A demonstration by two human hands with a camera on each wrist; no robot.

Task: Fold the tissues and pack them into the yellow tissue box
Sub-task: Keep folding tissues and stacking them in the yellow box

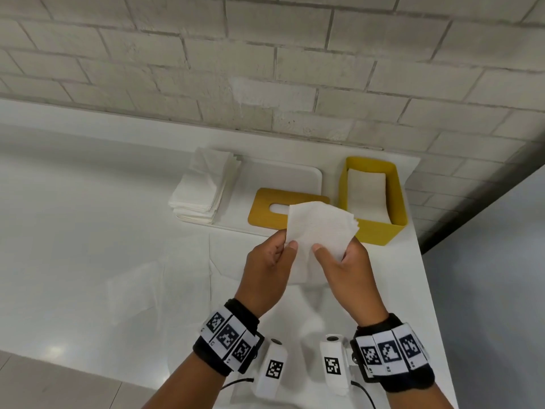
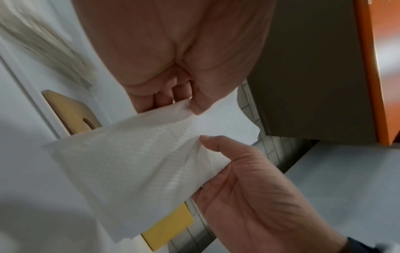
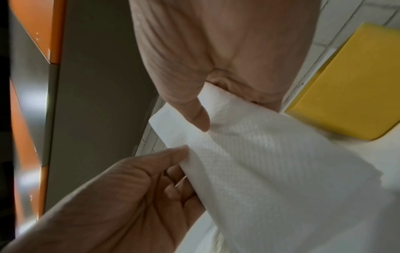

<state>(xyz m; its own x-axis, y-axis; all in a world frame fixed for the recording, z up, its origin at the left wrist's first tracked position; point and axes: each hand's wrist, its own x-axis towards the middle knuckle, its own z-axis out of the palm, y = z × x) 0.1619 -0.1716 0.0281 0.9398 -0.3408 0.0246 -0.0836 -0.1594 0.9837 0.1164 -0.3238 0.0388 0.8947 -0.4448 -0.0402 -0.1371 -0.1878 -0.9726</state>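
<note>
Both hands hold one white tissue (image 1: 320, 228) in the air above the table, in front of the yellow tissue box (image 1: 374, 228). My left hand (image 1: 271, 261) pinches its left edge between thumb and fingers. My right hand (image 1: 342, 261) pinches its right side, thumb on top. The tissue (image 2: 151, 154) sags between the hands in the left wrist view, and the right wrist view shows the tissue (image 3: 270, 162) draped below the thumb. The open box has white tissue (image 1: 367, 196) inside. Its yellow lid (image 1: 265, 211) with a slot lies flat to the left.
A stack of white tissues (image 1: 203, 187) sits on a white tray (image 1: 295, 175) at the back, near the brick wall (image 1: 265, 69). More white sheets (image 1: 165, 287) lie flat on the table under my hands. The table's right edge (image 1: 424, 278) runs just past the box.
</note>
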